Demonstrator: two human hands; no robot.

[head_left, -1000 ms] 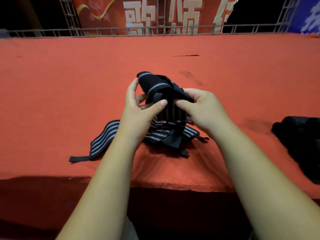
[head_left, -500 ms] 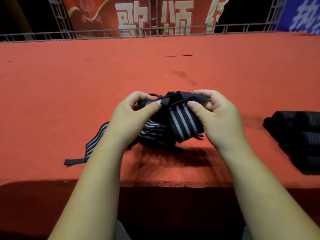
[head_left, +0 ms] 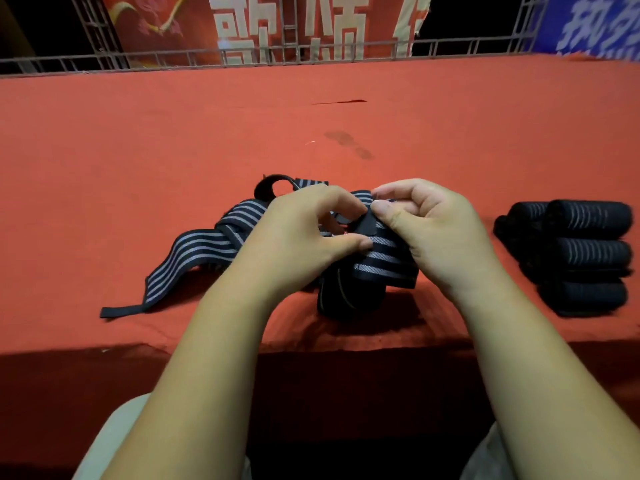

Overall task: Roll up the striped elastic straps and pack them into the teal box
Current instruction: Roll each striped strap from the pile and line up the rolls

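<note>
A dark striped elastic strap (head_left: 207, 247) lies loose on the red cloth near the front edge, its tail trailing left and a black loop at its far end. Both hands hold its right part above the cloth. My left hand (head_left: 298, 240) pinches the strap with thumb and fingers. My right hand (head_left: 426, 230) grips the folded end, thumb pressed on a black patch. Below the hands hangs a partly wound bundle (head_left: 349, 296). No teal box is in view.
Several rolled dark straps (head_left: 585, 254) are stacked at the right of the red-covered table (head_left: 104, 150). A metal railing (head_left: 173, 58) and banners run along the far side. The table's front edge lies just below the hands.
The hands have come down from a raised position to just above the cloth, and the strap end is folded more tightly between them. The view has shifted, showing more of the rolled stack.
</note>
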